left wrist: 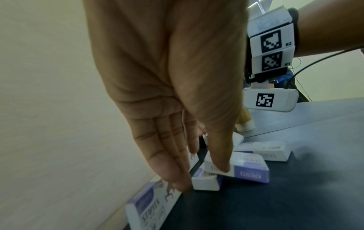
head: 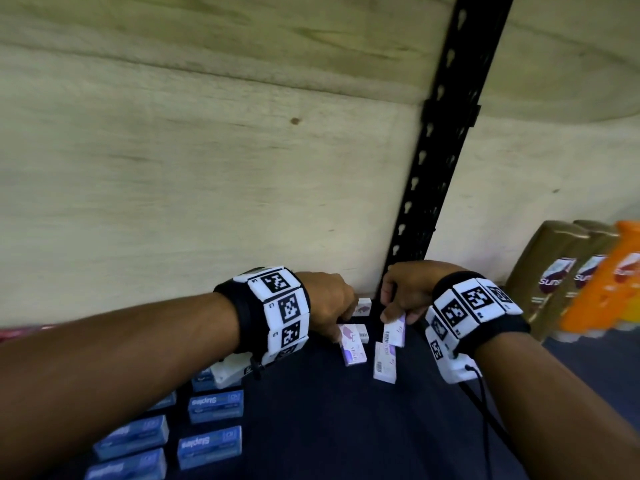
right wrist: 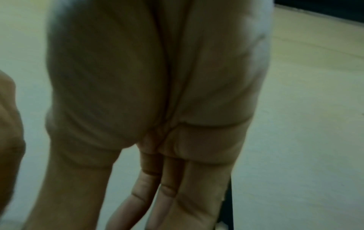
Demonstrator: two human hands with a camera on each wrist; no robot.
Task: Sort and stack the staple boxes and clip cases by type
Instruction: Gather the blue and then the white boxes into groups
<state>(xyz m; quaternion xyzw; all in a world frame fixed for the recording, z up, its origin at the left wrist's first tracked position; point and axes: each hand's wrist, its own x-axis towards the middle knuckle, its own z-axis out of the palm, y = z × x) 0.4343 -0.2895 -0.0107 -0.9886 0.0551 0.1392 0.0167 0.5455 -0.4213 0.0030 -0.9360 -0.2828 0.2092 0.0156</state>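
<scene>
Blue staple boxes [head: 214,408]: flat on the dark counter [head: 311,427], nearest, lower left. Left hand [head: 329,303]: grip with straight fingers [left wrist: 173,175] touching the white-and-purple staple boxes [left wrist: 246,171] by the wall. Right hand [head: 405,289]: grip pinching one white-purple box [head: 394,330], apparently lifted. Shampoo bottles [head: 554,271]: right.
</scene>
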